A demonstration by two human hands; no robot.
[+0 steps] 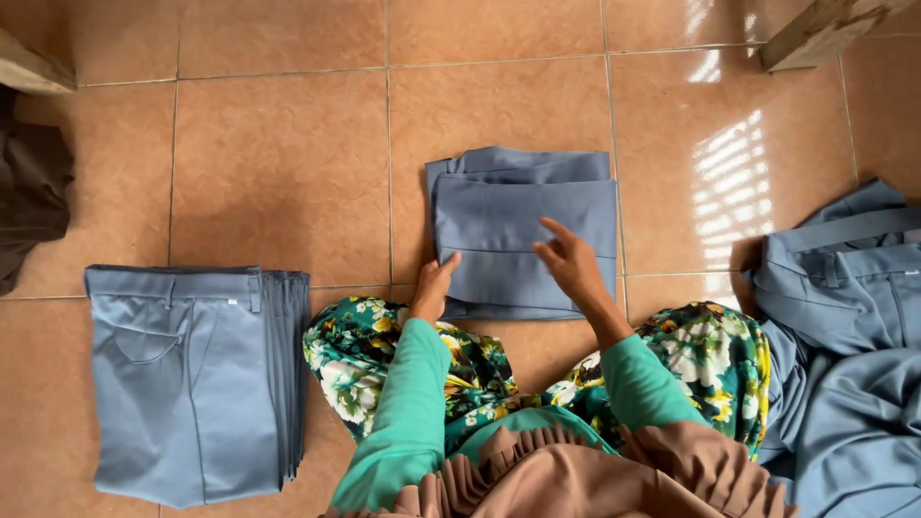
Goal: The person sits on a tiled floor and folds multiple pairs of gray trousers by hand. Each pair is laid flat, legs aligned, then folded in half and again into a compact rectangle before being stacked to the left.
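On the tiled floor [288,144], directly in front of the seated person's knees, lies a folded pair of grey-blue trousers [523,216], squared into a compact rectangle with one layer projecting at its far edge. The left hand [434,288] rests at the near left corner of the fold, fingers [449,261] held together and pointing forward, pinching nothing. The right hand [574,267] lies flat on the near right part of the fold, fingers [554,230] slightly spread, index extended, gripping nothing. To do this step well, press with flat palms, stroke outward from the middle toward the edges, and keep the near edge aligned before letting go; the projecting far layer suggests the edges should be trued. A stack of folded trousers [192,379] sits well apart at the left, waistband toward the far side. A loose heap of trousers [844,317] lies at the right, touching the flowered skirt [413,369]. Limits of view: the heap is cut off by the right and lower edges; a dark cloth [29,187] at the left edge cannot be identified; the thumbs are partly hidden; the number of pieces in the stack cannot be counted.
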